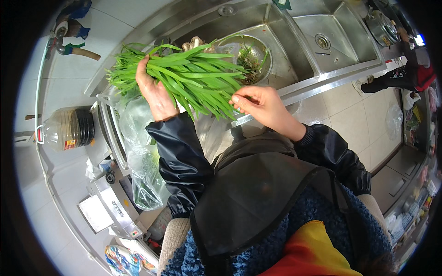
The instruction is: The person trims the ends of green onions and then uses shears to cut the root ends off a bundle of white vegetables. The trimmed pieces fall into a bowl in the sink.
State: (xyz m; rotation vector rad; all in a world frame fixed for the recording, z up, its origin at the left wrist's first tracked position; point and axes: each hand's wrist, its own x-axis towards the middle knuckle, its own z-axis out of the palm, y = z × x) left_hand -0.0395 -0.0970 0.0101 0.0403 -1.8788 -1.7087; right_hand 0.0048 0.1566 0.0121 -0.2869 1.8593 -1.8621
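Note:
My left hand (pixel 153 95) is wrapped around a thick bunch of long, flat green leaves (pixel 193 74), which look like garlic greens. The bunch lies sideways in front of the sink, and its leaf tips fan out to the right. At those tips, my right hand (pixel 260 105) has its thumb and fingers pinched together on a leaf end, partly hidden by the fingers. Behind the bunch, pale root ends (pixel 195 43) show. A round metal basin (pixel 269 65) in the left sink bowl holds green and brown plant scraps (pixel 250 65).
The stainless sink's front rim (pixel 304 84) runs before me, with a second bowl (pixel 321 41) at right. A clear plastic bag with greens (pixel 145 165) hangs at left. Nearby are a large plastic jug (pixel 69 128) and a tap (pixel 60 41). Another person (pixel 411 69) stands far right, beside a metal pot (pixel 381 29).

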